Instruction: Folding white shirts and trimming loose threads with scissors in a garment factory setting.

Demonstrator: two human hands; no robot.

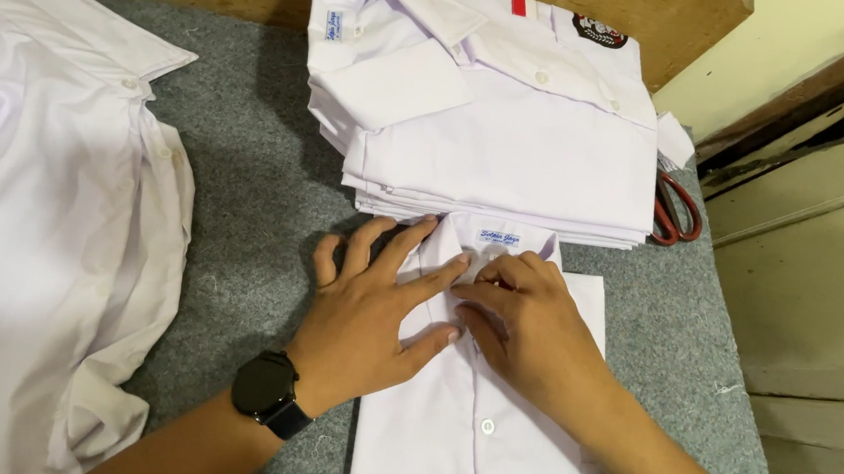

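Pressing down on folded white cotton shirt (488, 413), both hands flat at collar end; shirt lies on grey felt bench (244, 203), long axis running away from person toward stack of folded white shirts (491, 122) just beyond collar. Left hand (376, 314) spread open, fingers splayed, black wristwatch (265, 387) on wrist. Right hand (525, 325) curled, fingertips pinching placket near top button, touching left fingertips. Red-handled scissors (675, 212) right of stack; unfolded white shirt (42, 217) far left

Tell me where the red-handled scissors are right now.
In the head view, the red-handled scissors lie on the grey mat at the right, partly tucked under the right edge of the stack of folded white shirts.
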